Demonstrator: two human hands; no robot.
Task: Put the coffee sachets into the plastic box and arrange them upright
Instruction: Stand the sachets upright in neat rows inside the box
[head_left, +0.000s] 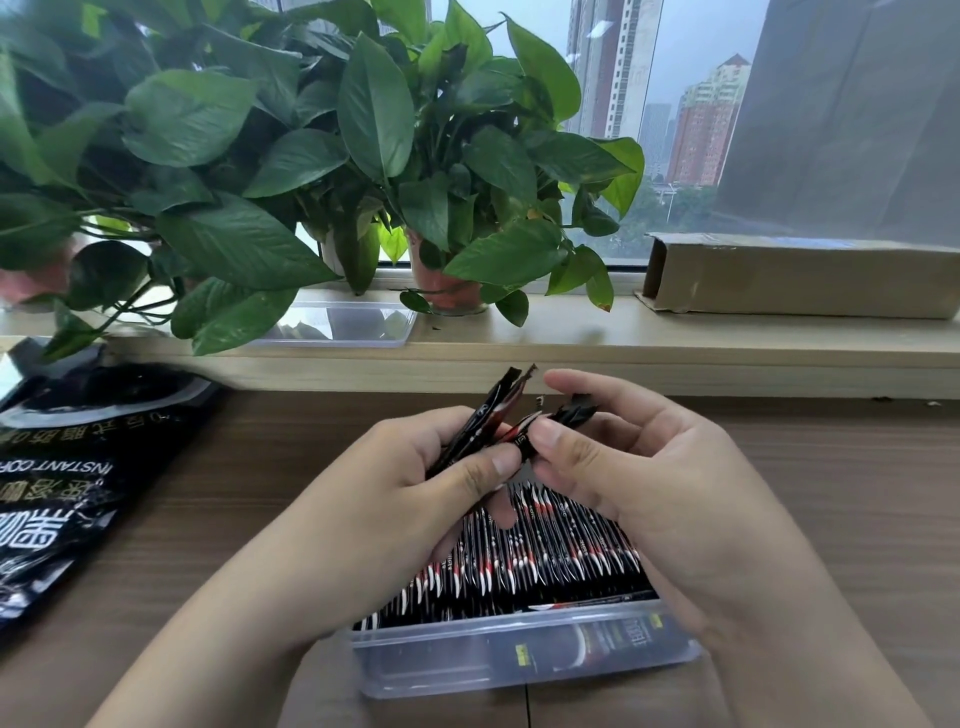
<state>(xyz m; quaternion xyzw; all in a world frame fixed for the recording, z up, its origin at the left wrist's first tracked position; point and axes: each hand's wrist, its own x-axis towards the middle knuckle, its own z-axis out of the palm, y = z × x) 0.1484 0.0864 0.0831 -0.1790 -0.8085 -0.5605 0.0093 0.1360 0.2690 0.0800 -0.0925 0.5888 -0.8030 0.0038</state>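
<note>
A clear plastic box (524, 660) stands on the wooden table in front of me, packed with several black-and-red coffee sachets (540, 551) standing upright in rows. Above the box, my left hand (415, 467) grips a small bundle of sachets (488, 415), their ends pointing up and away. My right hand (639, 457) pinches the other end of a sachet (574, 413) from that bundle between thumb and fingers. Both hands hover over the far half of the box and hide part of it.
A large black coffee bag (67, 467) lies on the table at the left. A clear plastic lid (343, 325) rests on the windowsill under potted plants (322, 156). A long cardboard box (800, 275) lies on the sill at the right.
</note>
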